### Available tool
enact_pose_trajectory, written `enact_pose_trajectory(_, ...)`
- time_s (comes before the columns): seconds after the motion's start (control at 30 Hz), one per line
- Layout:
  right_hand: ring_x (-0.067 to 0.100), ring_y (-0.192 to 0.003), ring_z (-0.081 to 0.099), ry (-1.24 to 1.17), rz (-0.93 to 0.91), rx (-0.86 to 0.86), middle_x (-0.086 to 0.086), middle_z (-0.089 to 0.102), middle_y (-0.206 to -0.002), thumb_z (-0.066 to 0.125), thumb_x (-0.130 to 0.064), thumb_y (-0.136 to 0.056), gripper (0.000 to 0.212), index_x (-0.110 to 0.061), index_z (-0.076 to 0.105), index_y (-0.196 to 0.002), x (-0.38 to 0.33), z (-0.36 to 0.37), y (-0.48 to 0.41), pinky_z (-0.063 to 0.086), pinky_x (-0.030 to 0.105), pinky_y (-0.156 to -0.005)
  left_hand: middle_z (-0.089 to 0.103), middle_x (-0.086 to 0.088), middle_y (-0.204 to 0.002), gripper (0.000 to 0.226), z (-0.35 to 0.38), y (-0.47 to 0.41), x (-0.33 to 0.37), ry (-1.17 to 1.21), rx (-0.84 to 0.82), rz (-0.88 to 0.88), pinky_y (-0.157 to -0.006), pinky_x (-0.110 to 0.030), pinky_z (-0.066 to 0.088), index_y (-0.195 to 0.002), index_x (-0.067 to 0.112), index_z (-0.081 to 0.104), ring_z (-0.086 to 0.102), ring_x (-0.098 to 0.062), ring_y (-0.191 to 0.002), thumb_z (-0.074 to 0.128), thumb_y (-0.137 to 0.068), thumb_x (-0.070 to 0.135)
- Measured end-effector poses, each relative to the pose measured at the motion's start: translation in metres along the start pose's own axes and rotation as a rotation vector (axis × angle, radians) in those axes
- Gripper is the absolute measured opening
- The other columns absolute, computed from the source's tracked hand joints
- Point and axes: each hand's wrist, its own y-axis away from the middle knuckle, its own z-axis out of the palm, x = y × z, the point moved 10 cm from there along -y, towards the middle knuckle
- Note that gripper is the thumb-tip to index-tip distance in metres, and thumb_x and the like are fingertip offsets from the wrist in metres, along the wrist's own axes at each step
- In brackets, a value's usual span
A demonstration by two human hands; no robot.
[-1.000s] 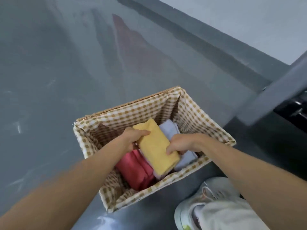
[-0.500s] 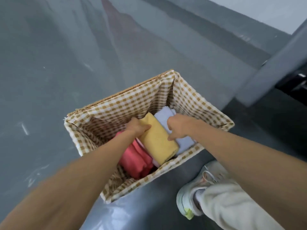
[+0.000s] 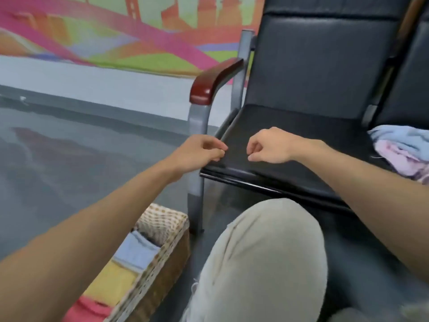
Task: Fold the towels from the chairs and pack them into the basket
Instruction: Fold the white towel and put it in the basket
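Both hands, left hand (image 3: 199, 151) and right hand (image 3: 270, 146), hover mid-frame over the front of the black chair seat (image 3: 301, 122), fingers loosely curled, holding nothing. At lower left, the gingham-lined wicker basket (image 3: 170, 261) holds a folded blue towel (image 3: 137, 252), yellow towel (image 3: 113, 284) and red towel (image 3: 88, 311). Crumpled blue and pink towels (image 3: 404, 149) lie on the next seat at the right edge.

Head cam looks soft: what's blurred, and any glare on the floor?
Head view: motion blur smears the basket and the left forearm; the towel pile at the right edge is soft; the left hand and right hand are sharper. The glossy floor mirrors the mural, no harsh glare. Wide-angle bends the chair.
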Motion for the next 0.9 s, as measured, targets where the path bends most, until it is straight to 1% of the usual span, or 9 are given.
enact_pose_trajectory(0.2, 0.012, -0.094, 0.058, -0.050, 0.294, 0.203, -0.011, 0.061, -0.090, 0.061, -0.032, -0.090, 0.016, -0.023, 0.068, -0.100, 0.158, -0.062, 0.109, 0.041, 0.024, -0.079, 0.069, 0.016, -0.103, 0.019, 0.123, -0.060, 0.148, -0.095, -0.218, 0.279, -0.088, -0.015, 0.044, -0.107, 0.028, 0.070, 0.061, 0.003, -0.099, 0.063, -0.090, 0.024)
enact_pose_trajectory(0.33, 0.019, -0.091, 0.062, -0.022, 0.496, 0.280, 0.001, 0.070, -0.090, 0.062, -0.026, -0.087, 0.016, -0.015, 0.072, -0.093, 0.256, -0.069, 0.182, 0.040, 0.025, -0.073, 0.069, 0.010, -0.112, 0.023, 0.219, -0.089, 0.203, -0.144, -0.357, 0.361, -0.101, -0.025, 0.044, -0.111, 0.027, 0.069, 0.061, -0.004, -0.108, 0.063, -0.089, 0.024)
enact_pose_trajectory(0.5, 0.028, -0.102, 0.061, -0.054, 0.785, 0.458, 0.010, 0.071, -0.104, 0.062, -0.023, -0.084, 0.022, -0.008, 0.071, -0.099, 0.362, -0.055, 0.267, 0.046, 0.034, -0.086, 0.068, 0.007, -0.112, 0.023, 0.328, -0.115, 0.242, -0.162, -0.464, 0.419, -0.097, -0.024, 0.046, -0.110, 0.025, 0.068, 0.061, -0.008, -0.105, 0.062, -0.088, 0.023)
enact_pose_trajectory(0.6, 0.036, -0.108, 0.056, -0.040, 0.935, 0.608, 0.018, 0.061, -0.111, 0.059, -0.022, -0.084, 0.034, -0.007, 0.062, -0.114, 0.409, -0.046, 0.305, 0.045, 0.039, -0.088, 0.067, 0.005, -0.107, 0.024, 0.384, -0.125, 0.259, -0.157, -0.507, 0.465, -0.078, -0.004, 0.044, -0.111, 0.018, 0.068, 0.062, -0.010, -0.097, 0.060, -0.089, 0.018)
enact_pose_trajectory(0.63, 0.038, -0.109, 0.053, -0.032, 0.970, 0.642, 0.019, 0.057, -0.114, 0.059, -0.022, -0.085, 0.037, -0.006, 0.058, -0.118, 0.421, -0.043, 0.312, 0.044, 0.041, -0.090, 0.066, 0.005, -0.105, 0.024, 0.401, -0.128, 0.262, -0.145, -0.528, 0.466, -0.071, -0.004, 0.044, -0.112, 0.016, 0.067, 0.064, -0.011, -0.090, 0.059, -0.090, 0.016)
enact_pose_trajectory(0.7, 0.039, -0.109, 0.050, -0.041, 0.999, 0.718, 0.019, 0.052, -0.117, 0.061, -0.023, -0.085, 0.041, -0.005, 0.052, -0.121, 0.438, -0.037, 0.319, 0.043, 0.045, -0.092, 0.066, 0.004, -0.110, 0.025, 0.429, -0.131, 0.265, -0.116, -0.570, 0.468, -0.075, -0.015, 0.050, -0.114, 0.015, 0.065, 0.062, -0.008, -0.077, 0.057, -0.091, 0.015)
enact_pose_trajectory(0.8, 0.040, -0.094, 0.058, -0.004, 0.994, 0.751, 0.020, 0.061, -0.098, 0.057, -0.027, -0.089, 0.017, -0.011, 0.053, -0.086, 0.450, -0.035, 0.312, 0.045, 0.041, -0.076, 0.064, 0.006, -0.112, 0.026, 0.451, -0.140, 0.259, -0.098, -0.586, 0.451, -0.087, -0.030, 0.051, -0.114, 0.018, 0.065, 0.058, -0.007, -0.084, 0.057, -0.090, 0.015)
enact_pose_trajectory(0.87, 0.039, -0.085, 0.059, 0.054, 0.975, 0.764, 0.019, 0.065, -0.085, 0.051, -0.031, -0.092, 0.028, -0.017, 0.047, -0.068, 0.448, -0.042, 0.305, 0.041, 0.040, -0.070, 0.065, 0.008, -0.104, 0.022, 0.450, -0.144, 0.256, -0.053, -0.568, 0.435, -0.083, -0.028, 0.049, -0.111, 0.021, 0.066, 0.058, -0.005, -0.077, 0.058, -0.090, 0.020)
enact_pose_trajectory(0.9, 0.038, -0.083, 0.060, 0.065, 0.959, 0.798, 0.016, 0.067, -0.083, 0.048, -0.034, -0.092, 0.030, -0.019, 0.053, -0.066, 0.443, -0.050, 0.303, 0.043, 0.040, -0.071, 0.066, 0.008, -0.101, 0.020, 0.447, -0.145, 0.255, -0.024, -0.559, 0.422, -0.082, -0.026, 0.049, -0.108, 0.022, 0.067, 0.058, -0.003, -0.074, 0.059, -0.090, 0.024)
